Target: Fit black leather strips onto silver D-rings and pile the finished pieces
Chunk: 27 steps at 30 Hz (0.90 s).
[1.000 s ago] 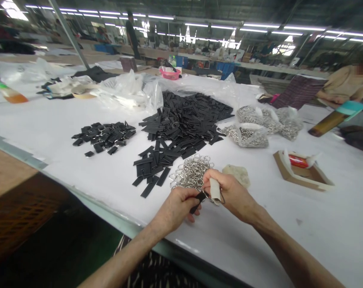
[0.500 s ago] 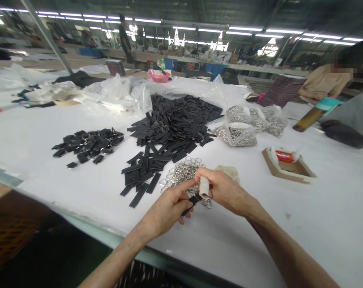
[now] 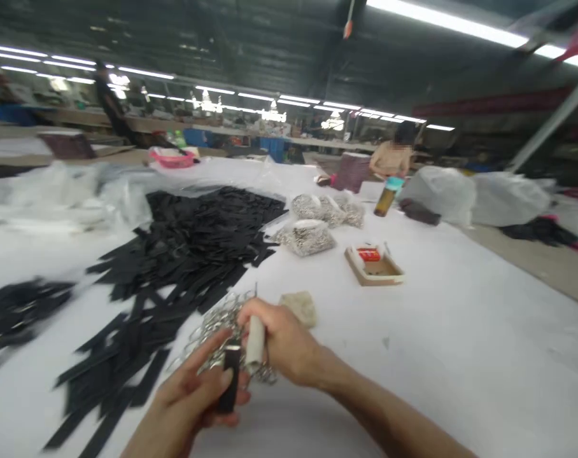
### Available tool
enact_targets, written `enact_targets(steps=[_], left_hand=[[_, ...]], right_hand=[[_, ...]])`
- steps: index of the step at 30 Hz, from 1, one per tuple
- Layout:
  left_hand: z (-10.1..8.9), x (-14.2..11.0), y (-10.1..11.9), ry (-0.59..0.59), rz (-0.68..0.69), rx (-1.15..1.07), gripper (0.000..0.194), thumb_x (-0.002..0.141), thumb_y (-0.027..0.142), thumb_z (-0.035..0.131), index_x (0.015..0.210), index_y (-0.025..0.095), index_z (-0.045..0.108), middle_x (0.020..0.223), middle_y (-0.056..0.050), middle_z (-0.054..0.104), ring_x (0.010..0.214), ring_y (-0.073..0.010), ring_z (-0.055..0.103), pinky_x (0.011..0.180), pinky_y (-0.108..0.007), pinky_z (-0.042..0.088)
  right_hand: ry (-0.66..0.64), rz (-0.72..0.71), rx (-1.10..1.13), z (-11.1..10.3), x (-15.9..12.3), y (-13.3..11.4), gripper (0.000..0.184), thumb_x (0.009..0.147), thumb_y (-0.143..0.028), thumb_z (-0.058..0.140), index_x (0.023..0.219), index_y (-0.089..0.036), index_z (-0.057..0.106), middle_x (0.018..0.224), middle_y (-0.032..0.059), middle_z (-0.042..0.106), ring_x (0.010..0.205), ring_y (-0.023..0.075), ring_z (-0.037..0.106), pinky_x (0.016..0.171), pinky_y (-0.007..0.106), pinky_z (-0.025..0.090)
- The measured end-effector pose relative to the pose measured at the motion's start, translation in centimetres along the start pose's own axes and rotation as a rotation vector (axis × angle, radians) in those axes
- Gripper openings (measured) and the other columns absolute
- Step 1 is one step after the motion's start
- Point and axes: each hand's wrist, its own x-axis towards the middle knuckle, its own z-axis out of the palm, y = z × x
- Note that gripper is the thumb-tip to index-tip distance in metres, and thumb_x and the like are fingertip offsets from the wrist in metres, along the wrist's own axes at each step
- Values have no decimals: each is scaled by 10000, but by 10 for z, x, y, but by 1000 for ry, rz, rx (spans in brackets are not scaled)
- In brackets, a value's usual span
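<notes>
My left hand (image 3: 193, 397) is closed on a short black strap piece (image 3: 230, 375) with a metal ring at its top. My right hand (image 3: 282, 343) grips a small white cylindrical tool (image 3: 255, 340), held upright right beside the strap. Both hands hover just above a loose heap of silver metal rings (image 3: 212, 327) on the white table (image 3: 437, 331). A large spread of black strips (image 3: 174, 254) lies to the left and behind the hands. The picture is blurred by motion.
A beige lump (image 3: 298, 306) lies beside my right hand. Bags of metal rings (image 3: 312, 235) and a shallow cardboard tray (image 3: 375, 267) with a red item sit further back. A bottle (image 3: 387, 197) and a seated person (image 3: 394, 159) are at the far end. White sacks (image 3: 484, 197) lie right.
The view swung right and upward, shifting everything left. My hands stayed together, and the black strap piece now stands upright in my left hand beside the white tool.
</notes>
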Motion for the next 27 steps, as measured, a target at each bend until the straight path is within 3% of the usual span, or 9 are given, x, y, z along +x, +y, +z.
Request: enact_targets(steps=[4, 9, 15, 20, 27], left_hand=[[11, -6, 1, -132, 23, -99, 587, 651, 261, 686, 1195, 150, 494, 703, -45, 673, 618, -193, 638, 498, -269, 513], [9, -6, -2, -132, 83, -173, 263, 727, 186, 584, 986, 143, 603, 730, -57, 672, 623, -159, 632, 544, -265, 519], [7, -11, -6, -70, 103, -202, 194, 728, 165, 566, 909, 136, 628, 761, -65, 677, 635, -151, 626, 639, -306, 516], [7, -15, -9, -126, 141, -250, 181, 731, 137, 545, 879, 118, 647, 736, -66, 677, 683, -154, 627, 776, -348, 484], [6, -23, -7, -179, 103, -295, 166, 702, 108, 554, 831, 104, 658, 712, -75, 685, 647, -136, 623, 710, -293, 486]], right_hand=[[-35, 41, 183, 0, -3, 2, 106, 751, -171, 489, 838, -233, 482, 589, -70, 486, 497, 86, 455, 449, 167, 348], [-4, 27, 186, -1, -3, -2, 70, 767, -200, 511, 816, -211, 463, 612, -59, 486, 503, 86, 450, 440, 175, 345], [26, 29, 85, 7, -5, -6, 62, 765, -190, 522, 775, -205, 463, 598, -60, 492, 504, 85, 447, 443, 181, 331], [60, -10, 59, 14, -7, -9, 79, 760, -170, 526, 756, -206, 456, 606, -53, 498, 520, 93, 471, 470, 192, 365], [5, -23, 96, 18, -15, -3, 65, 799, -197, 513, 799, -220, 452, 650, -48, 493, 517, 87, 451, 455, 186, 364]])
